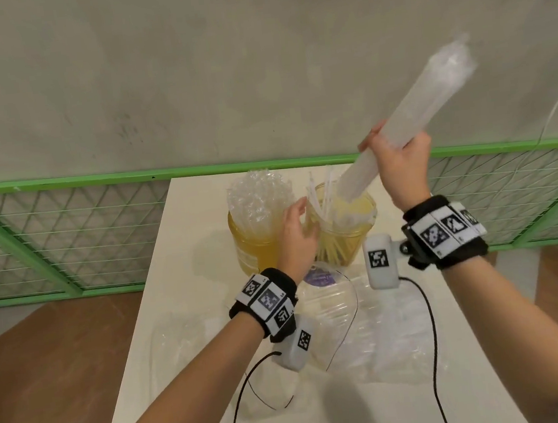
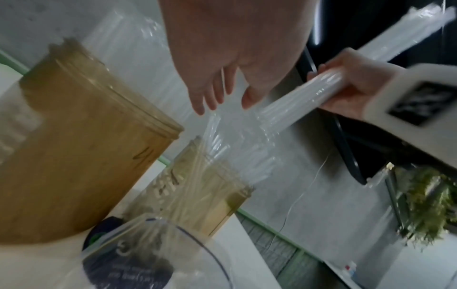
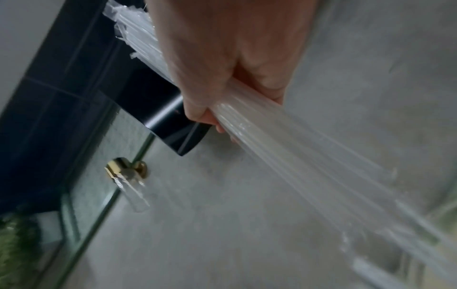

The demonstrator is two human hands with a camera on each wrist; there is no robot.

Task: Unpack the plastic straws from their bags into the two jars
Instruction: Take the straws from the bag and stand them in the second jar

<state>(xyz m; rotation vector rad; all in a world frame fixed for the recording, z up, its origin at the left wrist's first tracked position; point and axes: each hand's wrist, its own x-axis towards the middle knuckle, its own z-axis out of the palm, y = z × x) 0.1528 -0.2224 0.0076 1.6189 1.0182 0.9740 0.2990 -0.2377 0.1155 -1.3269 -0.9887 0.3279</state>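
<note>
Two yellowish clear jars stand at the far end of the white table [image 1: 182, 290]. The left jar [image 1: 253, 245] [image 2: 74, 156] is packed with clear straws [image 1: 257, 196]. The right jar [image 1: 345, 232] [image 2: 210, 195] holds several loose straws. My right hand [image 1: 399, 160] [image 2: 356, 88] [image 3: 222, 78] grips a long bag of straws [image 1: 438, 105] [image 2: 304, 101] [image 3: 296, 156], tilted with its lower end over the right jar's mouth. My left hand [image 1: 299, 233] [image 2: 222, 97] is open with fingers straight, between the two jars near the right jar's rim.
Empty clear plastic bags [image 1: 385, 320] and one with a purple label [image 1: 319, 277] lie on the near table. Black cables [image 1: 431, 333] run across it. A green mesh fence [image 1: 67, 240] and a grey wall stand behind. Wooden floor flanks the table.
</note>
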